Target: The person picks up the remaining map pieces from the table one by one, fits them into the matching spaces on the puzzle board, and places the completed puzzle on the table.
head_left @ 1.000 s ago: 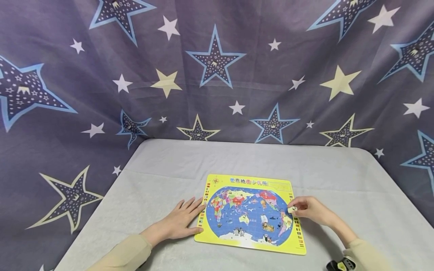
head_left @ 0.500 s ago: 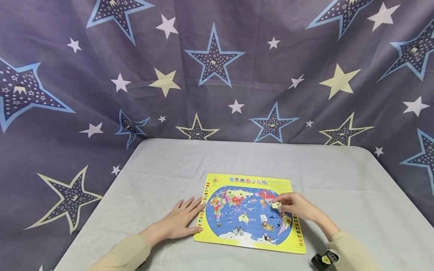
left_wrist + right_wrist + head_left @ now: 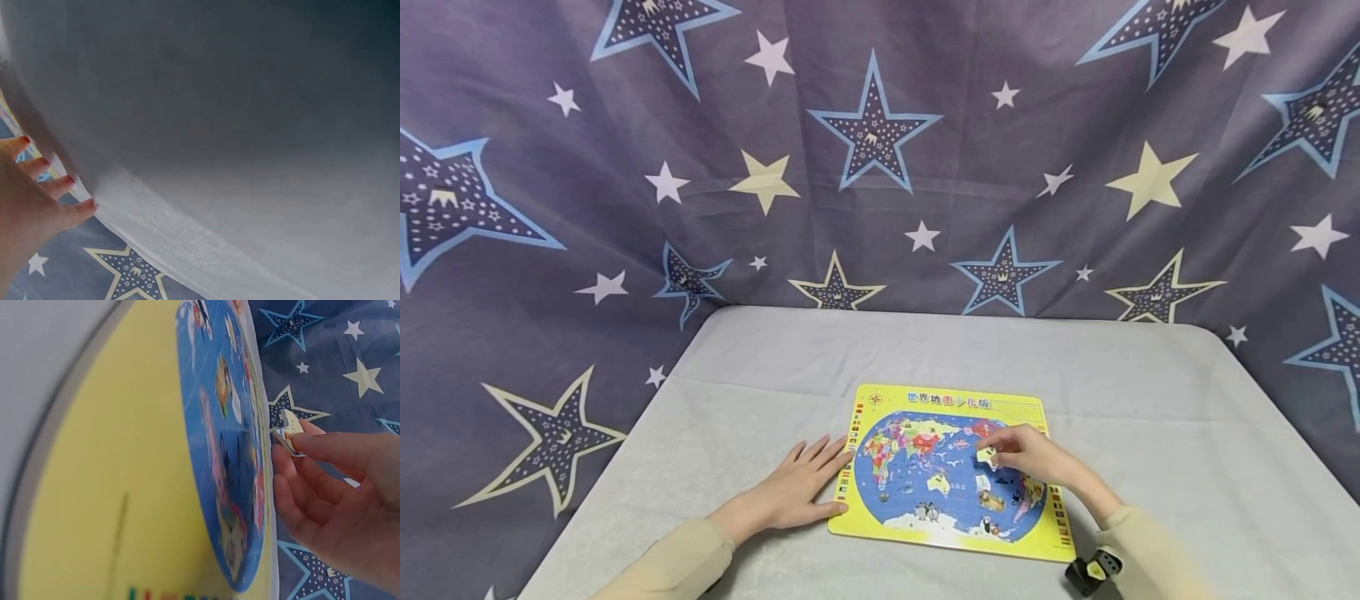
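A yellow-bordered world map puzzle board [image 3: 955,546] lies flat, with a blue oval map printed with coloured continents and animals. Above the map's right half, my right hand [image 3: 1026,454] pinches a small pale puzzle piece [image 3: 987,457] between thumb and fingers. In the right wrist view that puzzle piece [image 3: 289,432] shows a jagged edge and a bit of orange print. My left hand [image 3: 797,492] lies with its fingers spread and straight, the fingertips at the board's left edge. Only part of the left hand [image 3: 37,194] appears in the left wrist view.
A light grey cloth covers the table [image 3: 880,350] under the board. Behind and to the sides hangs a dark curtain [image 3: 910,150] patterned with stars. A small black device [image 3: 1092,572] sits at the right wrist.
Pinching the puzzle piece, my right hand has moved left from the board's right edge to above the map. The left hand stays in place.
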A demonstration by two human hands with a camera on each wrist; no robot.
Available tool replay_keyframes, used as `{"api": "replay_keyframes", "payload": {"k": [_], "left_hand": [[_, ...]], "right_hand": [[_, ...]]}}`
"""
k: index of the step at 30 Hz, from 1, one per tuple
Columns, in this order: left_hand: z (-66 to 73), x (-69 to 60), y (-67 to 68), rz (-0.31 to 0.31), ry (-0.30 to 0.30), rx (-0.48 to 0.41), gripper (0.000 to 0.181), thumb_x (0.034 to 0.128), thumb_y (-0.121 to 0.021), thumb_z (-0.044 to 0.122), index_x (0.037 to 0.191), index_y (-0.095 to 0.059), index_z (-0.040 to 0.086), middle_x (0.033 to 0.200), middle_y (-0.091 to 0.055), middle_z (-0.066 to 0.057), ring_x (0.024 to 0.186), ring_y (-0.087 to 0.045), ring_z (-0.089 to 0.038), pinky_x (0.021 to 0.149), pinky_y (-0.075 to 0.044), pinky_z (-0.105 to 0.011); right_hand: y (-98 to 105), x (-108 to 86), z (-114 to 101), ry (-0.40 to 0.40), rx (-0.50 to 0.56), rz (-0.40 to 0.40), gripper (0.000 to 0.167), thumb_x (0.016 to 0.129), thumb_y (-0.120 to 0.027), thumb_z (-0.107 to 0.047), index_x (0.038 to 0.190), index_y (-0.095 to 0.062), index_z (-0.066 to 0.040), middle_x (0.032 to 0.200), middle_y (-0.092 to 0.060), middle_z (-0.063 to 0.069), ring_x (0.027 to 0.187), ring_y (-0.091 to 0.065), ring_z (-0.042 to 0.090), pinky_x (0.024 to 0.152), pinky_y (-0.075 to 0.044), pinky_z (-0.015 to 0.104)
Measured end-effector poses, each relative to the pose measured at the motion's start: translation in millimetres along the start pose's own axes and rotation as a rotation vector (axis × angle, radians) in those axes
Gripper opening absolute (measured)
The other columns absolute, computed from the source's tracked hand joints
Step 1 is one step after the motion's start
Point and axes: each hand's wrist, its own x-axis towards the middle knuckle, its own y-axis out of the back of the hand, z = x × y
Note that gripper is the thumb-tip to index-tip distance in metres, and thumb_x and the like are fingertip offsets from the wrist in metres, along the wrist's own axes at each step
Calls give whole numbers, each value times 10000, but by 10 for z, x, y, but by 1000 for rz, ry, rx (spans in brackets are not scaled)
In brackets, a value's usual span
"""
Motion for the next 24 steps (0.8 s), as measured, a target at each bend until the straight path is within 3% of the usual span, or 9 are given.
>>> {"api": "replay_keyframes", "payload": {"k": [18,24], "left_hand": [[-6,2,-7,20,-12,8,749,835,-341,640,1408,-256,164,1467,-182,-44,1324,-166,-295,1014,-162,-548],[-14,1,-20,10,-5,16,757,833,-315,655,1413,-240,176,1472,-165,-35,1329,-151,-287,1020,-153,-543]], "right_hand": [[-162,131,-121,35,74,-28,216,827,-577,-20,1033,-634,10,954,-632,106,737,-569,123,651,-476,212],[-221,177,-131,40,35,-24,208,811,-600,-28,1013,-647,-13,902,-639,66,705,-565,94,624,-474,207]]}}
